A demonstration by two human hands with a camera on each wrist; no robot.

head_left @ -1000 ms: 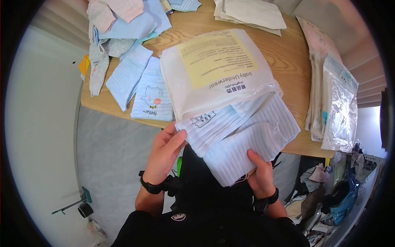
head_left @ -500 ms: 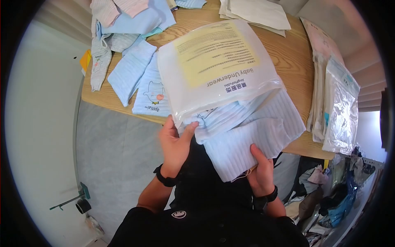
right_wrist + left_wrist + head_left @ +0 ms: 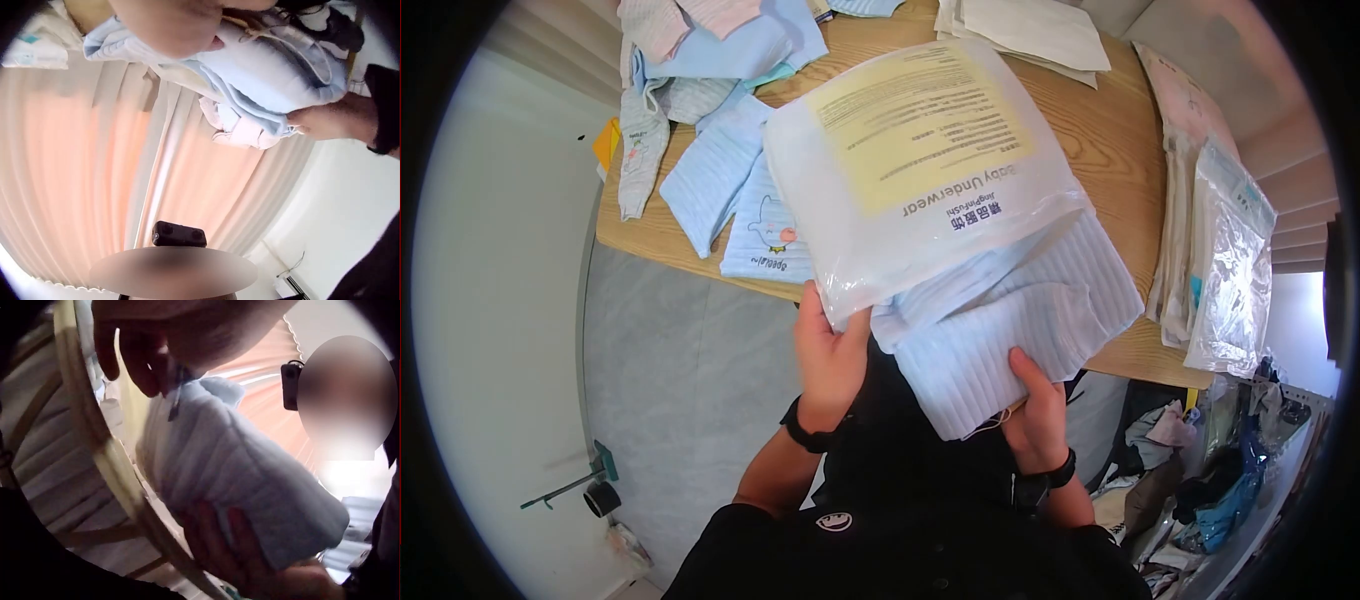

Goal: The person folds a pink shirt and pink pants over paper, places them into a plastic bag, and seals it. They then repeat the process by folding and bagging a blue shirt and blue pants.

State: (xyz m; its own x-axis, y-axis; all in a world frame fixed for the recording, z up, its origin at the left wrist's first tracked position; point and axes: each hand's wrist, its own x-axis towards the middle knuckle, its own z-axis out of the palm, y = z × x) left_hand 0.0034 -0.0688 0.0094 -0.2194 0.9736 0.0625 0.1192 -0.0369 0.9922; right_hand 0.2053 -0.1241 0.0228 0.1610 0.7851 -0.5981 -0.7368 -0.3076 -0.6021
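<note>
A white plastic bag (image 3: 800, 190) with a yellow printed panel lies at the table's middle, its opening toward the person. Light blue ribbed clothing (image 3: 1000, 350) is partly inside it and sticks out past the front edge. With thumb and fingers the left hand (image 3: 830, 360) pinches the bag's near left corner. The right hand (image 3: 1038, 410) grips the folded clothing from below, thumb on top. From below, the left wrist view shows the folded cloth (image 3: 250, 475) between both hands. A thin string (image 3: 312, 56) hangs by the cloth in the right wrist view.
Blue garments (image 3: 715, 180) and a pile of pink, grey and blue clothes (image 3: 730, 50) lie on the wooden table (image 3: 1100, 130) at the left. White sheets (image 3: 1035, 35) lie at the back, with packaged items (image 3: 1230, 260) at the right edge.
The left hand has moved from the clothing onto the bag's corner. The bag's near edge has come down over the printed clothing, hiding its drawing. The right hand keeps its grip.
</note>
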